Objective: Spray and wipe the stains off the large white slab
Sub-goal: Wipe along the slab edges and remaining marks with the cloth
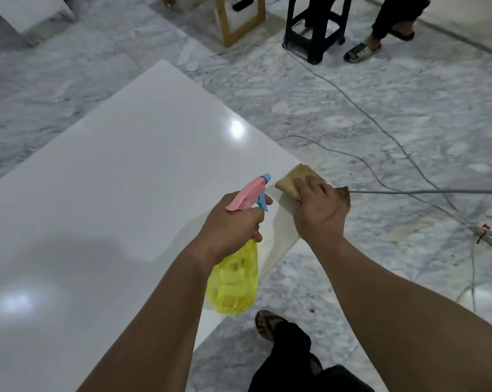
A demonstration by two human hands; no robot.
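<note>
The large white slab (126,171) fills the left and middle of the view, glossy, with light glare on it. My left hand (233,222) grips a yellow spray bottle (234,281) with a pink head and blue trigger, held over the slab's right edge with the nozzle pointing away from me. My right hand (318,210) presses a tan cloth (292,179) flat on the slab's right corner. No stains stand out on the slab from here.
Grey marble floor surrounds the slab. Grey cables (380,190) run across the floor on the right to a power strip (488,230). A black stool (315,26), a wooden frame (239,21) and another person's feet (363,52) are at the back. My own foot (267,323) stands beside the slab.
</note>
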